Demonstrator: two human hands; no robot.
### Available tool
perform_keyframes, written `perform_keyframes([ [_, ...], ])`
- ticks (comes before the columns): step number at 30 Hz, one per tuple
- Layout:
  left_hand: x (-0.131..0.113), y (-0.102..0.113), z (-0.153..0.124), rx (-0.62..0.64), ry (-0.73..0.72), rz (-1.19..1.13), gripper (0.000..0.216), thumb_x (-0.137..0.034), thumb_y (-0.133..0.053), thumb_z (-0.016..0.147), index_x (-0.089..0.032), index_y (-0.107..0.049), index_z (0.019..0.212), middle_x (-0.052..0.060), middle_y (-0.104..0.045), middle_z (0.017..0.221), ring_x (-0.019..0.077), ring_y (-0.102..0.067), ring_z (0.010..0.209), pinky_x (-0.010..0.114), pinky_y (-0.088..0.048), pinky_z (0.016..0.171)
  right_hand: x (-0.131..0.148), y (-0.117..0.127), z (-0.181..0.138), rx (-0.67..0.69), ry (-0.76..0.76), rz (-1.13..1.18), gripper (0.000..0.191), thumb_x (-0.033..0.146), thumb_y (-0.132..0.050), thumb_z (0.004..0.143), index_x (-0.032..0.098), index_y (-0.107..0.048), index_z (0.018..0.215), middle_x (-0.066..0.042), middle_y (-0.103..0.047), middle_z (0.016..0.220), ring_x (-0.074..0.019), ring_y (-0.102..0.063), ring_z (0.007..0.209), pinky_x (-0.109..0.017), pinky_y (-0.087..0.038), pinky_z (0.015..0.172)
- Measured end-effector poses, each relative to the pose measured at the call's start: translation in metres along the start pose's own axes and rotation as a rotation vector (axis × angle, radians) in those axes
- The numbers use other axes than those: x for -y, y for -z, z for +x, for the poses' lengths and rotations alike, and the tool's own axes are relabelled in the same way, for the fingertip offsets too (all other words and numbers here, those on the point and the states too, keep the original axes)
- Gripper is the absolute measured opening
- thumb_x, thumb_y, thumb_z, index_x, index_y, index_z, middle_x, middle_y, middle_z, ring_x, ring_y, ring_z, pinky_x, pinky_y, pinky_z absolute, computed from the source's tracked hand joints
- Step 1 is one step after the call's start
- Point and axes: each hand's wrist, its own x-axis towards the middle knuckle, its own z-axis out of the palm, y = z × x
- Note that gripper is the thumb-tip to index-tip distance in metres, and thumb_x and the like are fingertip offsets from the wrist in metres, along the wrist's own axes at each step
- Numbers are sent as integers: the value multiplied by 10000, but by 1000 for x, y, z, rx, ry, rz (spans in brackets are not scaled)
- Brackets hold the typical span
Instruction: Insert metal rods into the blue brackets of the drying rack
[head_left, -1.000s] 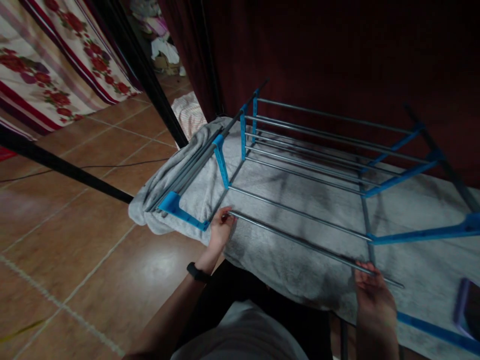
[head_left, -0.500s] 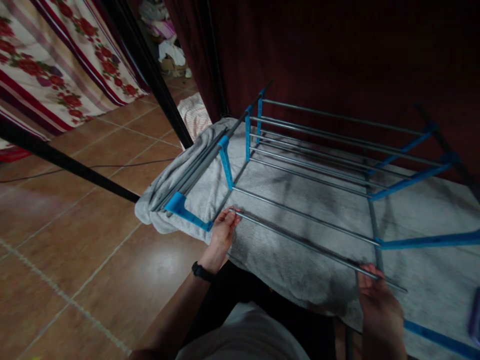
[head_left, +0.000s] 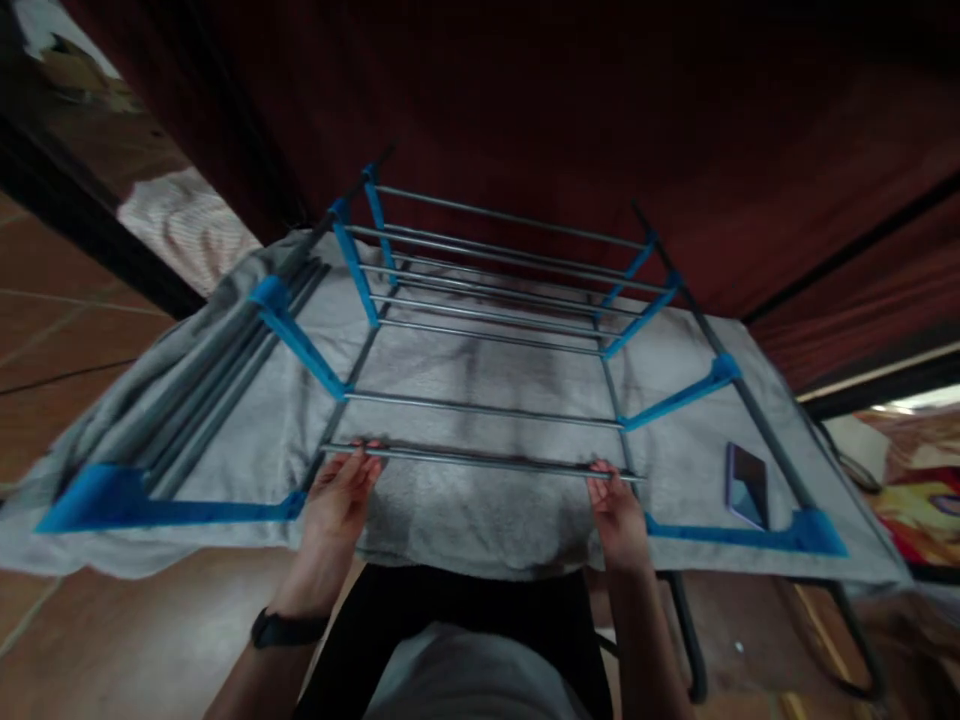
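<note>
A thin grey metal rod [head_left: 480, 461] lies crosswise in front of me, held near both ends. My left hand [head_left: 336, 502] pinches it near the left end, and my right hand [head_left: 618, 512] grips it near the right end. Beyond the rod stands a rack frame of grey tubes and blue plastic brackets, with a fitted crossbar [head_left: 480, 406] closest to it. The rod's ends reach close to the frame's side tubes; whether they touch, I cannot tell. A front-left blue bracket [head_left: 217, 513] is beside my left hand, a front-right blue bracket [head_left: 742, 538] beside my right.
Under the frame is a grey blanket [head_left: 480, 525] over a raised surface. Several loose grey tubes [head_left: 225, 385] lie at the left. A phone [head_left: 748, 487] rests inside the right side. A dark red curtain [head_left: 510, 110] hangs behind, and tiled floor [head_left: 45, 330] shows left.
My view has swung to the right, bringing the frame's right side and the phone into sight. Both hands keep hold of the rod, which now appears more level.
</note>
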Motion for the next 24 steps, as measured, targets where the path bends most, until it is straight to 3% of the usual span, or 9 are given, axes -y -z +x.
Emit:
perform_keyframes([
  [5,-1,-9,-2,-42,88,16,242,46,-667,786,-163,-635,669,-27,-751,778,125,-737,713,250,-634,728,-2,-4,-1,6,0,1,146,293,-727,784,244,-697,919,-54,-756,1075,-213,-700,1067,-420,-541,1017],
  [10,-1,-17,-7,-87,157,32,267,91,-616,781,-145,-628,659,-16,-736,711,130,-727,665,232,-635,669,-1,-6,-4,39,15,-47,174,326,-696,797,264,-706,959,-52,-769,1061,-240,-709,1043,-465,-560,978],
  [19,-6,-28,-4,-199,109,46,348,98,-497,880,-146,-573,644,-44,-694,614,99,-663,537,182,-570,510,11,-6,-3,-60,83,77,185,271,-769,746,241,-657,890,4,-777,969,-170,-730,945,-344,-588,889],
  [24,-5,-29,-5,-183,55,84,330,92,-523,879,-141,-577,652,-48,-649,547,105,-636,493,179,-548,471,12,-1,1,-109,75,121,189,227,-788,745,236,-653,878,12,-772,901,-144,-734,909,-305,-593,876],
])
